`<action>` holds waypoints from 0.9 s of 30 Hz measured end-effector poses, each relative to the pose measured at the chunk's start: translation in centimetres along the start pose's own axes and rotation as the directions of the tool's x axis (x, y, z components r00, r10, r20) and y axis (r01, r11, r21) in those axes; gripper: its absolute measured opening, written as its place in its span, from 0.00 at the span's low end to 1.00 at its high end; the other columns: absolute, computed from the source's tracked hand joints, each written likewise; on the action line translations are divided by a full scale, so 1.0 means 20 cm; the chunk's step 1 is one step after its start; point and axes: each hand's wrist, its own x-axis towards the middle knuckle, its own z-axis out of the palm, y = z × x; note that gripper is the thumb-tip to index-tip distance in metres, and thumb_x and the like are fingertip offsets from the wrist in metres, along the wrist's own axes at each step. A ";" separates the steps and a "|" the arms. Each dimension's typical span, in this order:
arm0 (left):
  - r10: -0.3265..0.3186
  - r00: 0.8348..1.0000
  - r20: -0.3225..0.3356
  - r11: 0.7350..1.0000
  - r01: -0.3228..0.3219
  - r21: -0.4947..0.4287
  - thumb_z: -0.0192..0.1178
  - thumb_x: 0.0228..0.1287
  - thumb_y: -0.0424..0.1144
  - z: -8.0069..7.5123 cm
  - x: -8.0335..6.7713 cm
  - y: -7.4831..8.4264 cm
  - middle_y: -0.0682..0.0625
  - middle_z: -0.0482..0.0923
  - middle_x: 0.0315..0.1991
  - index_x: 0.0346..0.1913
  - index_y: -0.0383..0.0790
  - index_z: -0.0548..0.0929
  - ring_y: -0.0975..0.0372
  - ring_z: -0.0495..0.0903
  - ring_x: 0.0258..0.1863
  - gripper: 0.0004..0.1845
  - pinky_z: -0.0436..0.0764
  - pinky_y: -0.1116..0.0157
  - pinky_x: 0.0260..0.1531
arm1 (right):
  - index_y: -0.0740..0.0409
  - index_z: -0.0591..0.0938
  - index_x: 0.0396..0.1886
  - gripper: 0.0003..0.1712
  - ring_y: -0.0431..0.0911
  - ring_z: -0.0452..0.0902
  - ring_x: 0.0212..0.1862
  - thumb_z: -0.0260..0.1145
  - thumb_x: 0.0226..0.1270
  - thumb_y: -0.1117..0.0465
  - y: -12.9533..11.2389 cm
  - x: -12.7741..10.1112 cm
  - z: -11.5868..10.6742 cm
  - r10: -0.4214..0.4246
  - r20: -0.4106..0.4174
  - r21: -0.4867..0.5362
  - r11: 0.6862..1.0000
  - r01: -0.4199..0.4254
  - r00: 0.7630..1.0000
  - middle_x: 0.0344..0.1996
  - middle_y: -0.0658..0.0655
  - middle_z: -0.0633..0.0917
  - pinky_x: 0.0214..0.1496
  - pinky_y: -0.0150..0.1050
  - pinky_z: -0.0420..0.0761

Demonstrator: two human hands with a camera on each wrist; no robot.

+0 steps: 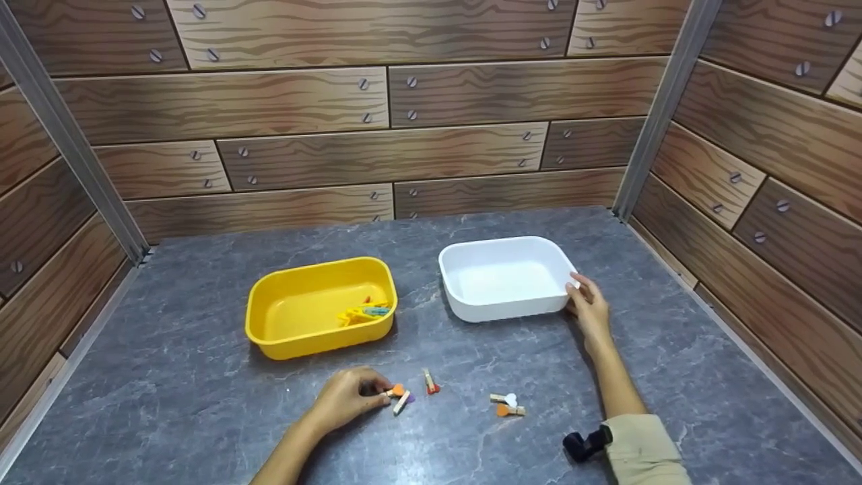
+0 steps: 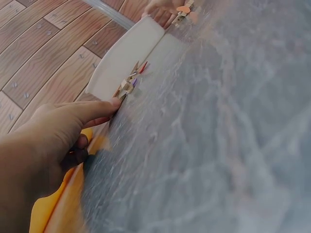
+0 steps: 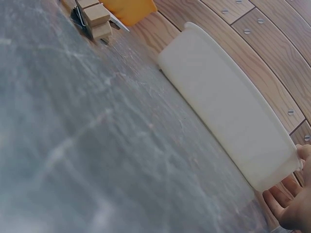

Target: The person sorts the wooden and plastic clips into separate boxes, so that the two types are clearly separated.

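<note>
My left hand (image 1: pixel 351 399) pinches the end of a small wooden clothespin with an orange heart (image 1: pixel 398 389) between thumb and forefinger, low over the table. Right beside it lies a clothespin with a purple heart (image 1: pixel 402 403), and a little farther right one with a red heart (image 1: pixel 431 382). In the left wrist view the fingertips overlap the near end of the clothespins (image 2: pixel 127 86). My right hand (image 1: pixel 591 311) grips the right corner of a white plastic tub (image 1: pixel 512 310), with fingers at its rim and side; the right wrist view shows the fingers around that corner.
A yellow tub (image 1: pixel 316 343) stands at the left, with several yellow and blue pegs (image 1: pixel 363 313) in its right end. A white-heart clothespin (image 1: pixel 504 399) and another orange-heart clothespin (image 1: pixel 510 410) lie near the front. Wood-patterned walls (image 1: pixel 303 101) enclose the grey marbled table (image 1: pixel 431 451).
</note>
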 end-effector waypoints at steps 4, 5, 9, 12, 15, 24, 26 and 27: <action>-0.024 1.000 0.010 0.999 0.024 -0.023 0.68 0.52 0.41 0.00 0.00 0.00 0.62 0.75 0.26 0.32 0.44 0.85 0.69 0.73 0.25 0.06 0.73 0.70 0.25 | 0.63 0.68 0.62 0.28 0.45 0.69 0.52 0.57 0.68 0.54 0.01 -0.02 0.00 -0.034 0.000 0.004 0.999 0.034 0.999 0.58 0.64 0.69 0.55 0.42 0.72; -0.027 1.000 0.010 0.999 0.027 -0.030 0.68 0.52 0.40 0.01 0.00 0.00 0.61 0.75 0.26 0.31 0.44 0.85 0.68 0.73 0.25 0.06 0.73 0.70 0.25 | 0.63 0.69 0.61 0.28 0.45 0.70 0.51 0.58 0.67 0.52 0.01 -0.02 -0.01 -0.045 0.003 0.008 0.999 0.045 0.999 0.58 0.65 0.70 0.54 0.41 0.73; -0.039 0.999 0.004 0.998 0.039 -0.052 0.68 0.53 0.40 0.01 -0.01 0.00 0.61 0.76 0.26 0.31 0.43 0.85 0.68 0.73 0.26 0.05 0.73 0.69 0.25 | 0.61 0.72 0.59 0.27 0.42 0.71 0.48 0.61 0.65 0.51 0.01 -0.04 -0.01 -0.085 0.014 0.050 0.995 0.084 0.996 0.57 0.65 0.71 0.48 0.35 0.75; -0.049 0.999 0.001 0.996 0.049 -0.071 0.67 0.53 0.40 0.01 -0.01 0.00 0.61 0.76 0.27 0.31 0.43 0.85 0.69 0.73 0.27 0.05 0.73 0.69 0.26 | 0.62 0.70 0.60 0.27 0.43 0.71 0.49 0.60 0.66 0.54 0.01 -0.03 -0.01 -0.066 0.010 0.044 0.997 0.065 0.998 0.57 0.65 0.70 0.50 0.38 0.75; -0.062 0.998 -0.002 0.995 0.062 -0.082 0.67 0.54 0.40 0.00 0.00 0.00 0.61 0.76 0.28 0.32 0.43 0.85 0.68 0.73 0.28 0.05 0.74 0.68 0.28 | 0.64 0.67 0.63 0.27 0.45 0.69 0.51 0.56 0.69 0.56 0.01 -0.01 -0.01 -0.024 0.006 0.005 1.000 0.024 1.000 0.60 0.64 0.68 0.55 0.44 0.72; -0.066 0.998 -0.023 0.995 0.064 -0.070 0.66 0.55 0.42 -0.03 0.01 0.02 0.59 0.78 0.30 0.32 0.43 0.85 0.63 0.77 0.32 0.06 0.77 0.62 0.34 | 0.64 0.65 0.64 0.27 0.46 0.68 0.53 0.55 0.70 0.57 0.00 0.00 -0.01 -0.003 0.006 0.005 1.000 0.003 1.000 0.61 0.64 0.67 0.58 0.46 0.69; -0.062 0.998 -0.027 0.997 0.061 -0.053 0.66 0.54 0.42 -0.04 0.01 0.03 0.59 0.77 0.30 0.32 0.44 0.85 0.64 0.76 0.32 0.06 0.76 0.63 0.34 | 0.64 0.65 0.64 0.27 0.48 0.67 0.53 0.55 0.70 0.57 -0.02 -0.01 0.00 0.006 0.014 0.013 1.000 -0.006 1.000 0.61 0.64 0.67 0.58 0.46 0.69; -0.059 0.998 -0.029 0.997 0.058 -0.043 0.66 0.54 0.42 -0.04 0.02 0.03 0.60 0.77 0.29 0.31 0.44 0.85 0.64 0.76 0.31 0.06 0.76 0.64 0.33 | 0.63 0.65 0.64 0.27 0.48 0.67 0.53 0.55 0.70 0.57 -0.02 -0.02 0.00 0.008 0.015 0.016 1.000 -0.009 1.000 0.60 0.64 0.68 0.57 0.46 0.69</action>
